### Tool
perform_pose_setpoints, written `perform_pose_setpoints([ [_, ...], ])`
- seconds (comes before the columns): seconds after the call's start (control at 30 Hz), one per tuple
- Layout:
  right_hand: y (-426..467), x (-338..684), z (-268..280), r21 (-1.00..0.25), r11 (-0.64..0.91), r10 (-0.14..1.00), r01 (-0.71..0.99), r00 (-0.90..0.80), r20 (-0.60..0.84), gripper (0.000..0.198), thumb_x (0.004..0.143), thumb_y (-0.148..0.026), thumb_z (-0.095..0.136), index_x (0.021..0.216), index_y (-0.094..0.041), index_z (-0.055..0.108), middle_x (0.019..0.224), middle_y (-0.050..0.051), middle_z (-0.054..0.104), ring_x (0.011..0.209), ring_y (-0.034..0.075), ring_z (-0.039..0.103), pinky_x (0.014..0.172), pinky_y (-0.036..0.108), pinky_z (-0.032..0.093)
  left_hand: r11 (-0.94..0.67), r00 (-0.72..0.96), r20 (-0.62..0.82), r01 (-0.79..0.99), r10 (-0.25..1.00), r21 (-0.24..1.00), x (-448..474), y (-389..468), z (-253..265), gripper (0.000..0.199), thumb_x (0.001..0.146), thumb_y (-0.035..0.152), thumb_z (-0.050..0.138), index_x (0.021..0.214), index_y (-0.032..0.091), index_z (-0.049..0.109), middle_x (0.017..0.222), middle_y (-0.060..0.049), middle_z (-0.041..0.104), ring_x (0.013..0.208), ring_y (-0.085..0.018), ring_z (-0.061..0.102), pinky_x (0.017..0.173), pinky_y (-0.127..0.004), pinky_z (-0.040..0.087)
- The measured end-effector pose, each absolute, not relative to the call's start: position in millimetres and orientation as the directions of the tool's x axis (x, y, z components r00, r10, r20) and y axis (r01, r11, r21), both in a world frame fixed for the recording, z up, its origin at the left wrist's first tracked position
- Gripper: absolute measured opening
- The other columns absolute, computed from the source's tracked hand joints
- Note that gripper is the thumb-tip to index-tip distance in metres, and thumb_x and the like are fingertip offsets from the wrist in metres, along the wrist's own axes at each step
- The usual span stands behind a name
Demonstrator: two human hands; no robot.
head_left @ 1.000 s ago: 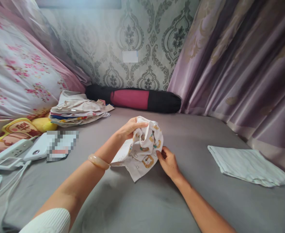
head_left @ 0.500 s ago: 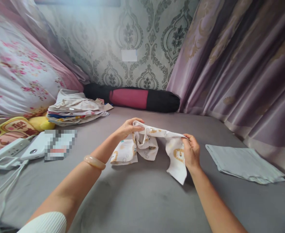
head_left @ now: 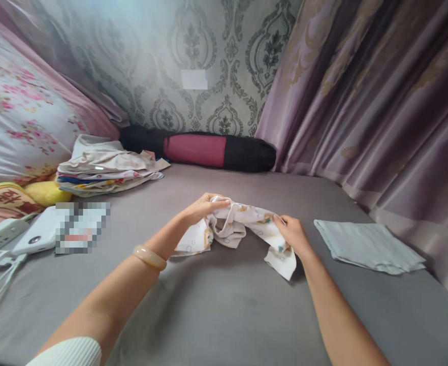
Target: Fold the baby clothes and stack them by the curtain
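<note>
The left hand (head_left: 204,207) grips the bunched end of the printed white garment (head_left: 252,216); the right hand (head_left: 293,233) pinches its upper edge. Below, gray bedsheet (head_left: 224,300) extends rightward to the folded pale cloth (head_left: 366,246).

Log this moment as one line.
left hand: gripping printed white garment | right hand: gripping same garment | folded pale cloth: right, on grey sheet

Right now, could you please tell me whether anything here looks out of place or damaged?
No damage or spill shows. The clothes pile looks rumpled on top, unlike the flat pale cloth; a pixelated patch at left hides whatever lies beneath.
</note>
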State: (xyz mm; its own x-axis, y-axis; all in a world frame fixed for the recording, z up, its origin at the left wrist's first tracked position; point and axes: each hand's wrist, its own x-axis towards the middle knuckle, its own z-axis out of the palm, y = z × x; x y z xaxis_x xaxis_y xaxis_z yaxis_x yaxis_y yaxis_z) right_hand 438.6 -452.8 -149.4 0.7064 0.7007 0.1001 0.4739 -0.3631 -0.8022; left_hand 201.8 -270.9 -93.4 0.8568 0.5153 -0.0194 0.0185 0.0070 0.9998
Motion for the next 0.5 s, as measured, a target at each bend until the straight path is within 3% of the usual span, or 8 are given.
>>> perform_pose_setpoints([
  [0.1,-453.1,437.8,-151.0,-0.592,-0.433,0.730,0.679,0.650,0.211,0.028,0.084,-0.037,0.051,0.088,-0.017,0.071,0.082,0.008,0.071,0.079,0.023,0.064,0.070,0.032,0.047,0.010,0.879,-0.068,0.072,0.473,0.997,203.5,-279.3,-92.5,0.043,0.075,0.056,0.068,0.072,0.014,0.065,0.061,0.000,0.058,0.053,-0.009,0.050,0.050,-0.021,0.034],
  [0.23,-449.9,420.0,-136.1,-0.501,-0.226,0.745,0.835,0.479,0.463,0.032,0.088,-0.027,0.046,0.110,-0.016,0.066,0.113,0.014,0.068,0.105,0.027,0.062,0.094,0.041,0.045,0.040,0.880,-0.118,0.113,0.460,0.993,209.5,-288.5,-93.7,0.046,0.075,0.059,0.067,0.070,0.014,0.061,0.058,0.002,0.055,0.050,-0.008,0.046,0.047,-0.021,0.030],
  [0.37,-446.6,393.0,-117.5,-0.460,0.045,0.755,0.887,0.271,0.597,0.027,0.093,-0.032,0.049,0.113,-0.022,0.064,0.117,0.009,0.067,0.112,0.023,0.060,0.099,0.039,0.043,0.079,0.895,-0.124,0.099,0.429,0.992,216.6,-294.5,-97.7,0.044,0.074,0.056,0.069,0.067,0.014,0.060,0.056,0.003,0.053,0.050,-0.008,0.045,0.047,-0.021,0.029],
  [0.5,-445.8,374.6,-113.3,-0.403,0.137,0.791,0.905,0.146,0.595,0.024,0.091,-0.036,0.058,0.112,-0.026,0.063,0.109,0.004,0.070,0.103,0.021,0.062,0.101,0.041,0.040,0.057,0.896,-0.108,0.093,0.431,0.994,219.0,-296.5,-100.4,0.044,0.074,0.057,0.069,0.070,0.014,0.062,0.058,0.002,0.054,0.051,-0.009,0.046,0.048,-0.022,0.030],
])
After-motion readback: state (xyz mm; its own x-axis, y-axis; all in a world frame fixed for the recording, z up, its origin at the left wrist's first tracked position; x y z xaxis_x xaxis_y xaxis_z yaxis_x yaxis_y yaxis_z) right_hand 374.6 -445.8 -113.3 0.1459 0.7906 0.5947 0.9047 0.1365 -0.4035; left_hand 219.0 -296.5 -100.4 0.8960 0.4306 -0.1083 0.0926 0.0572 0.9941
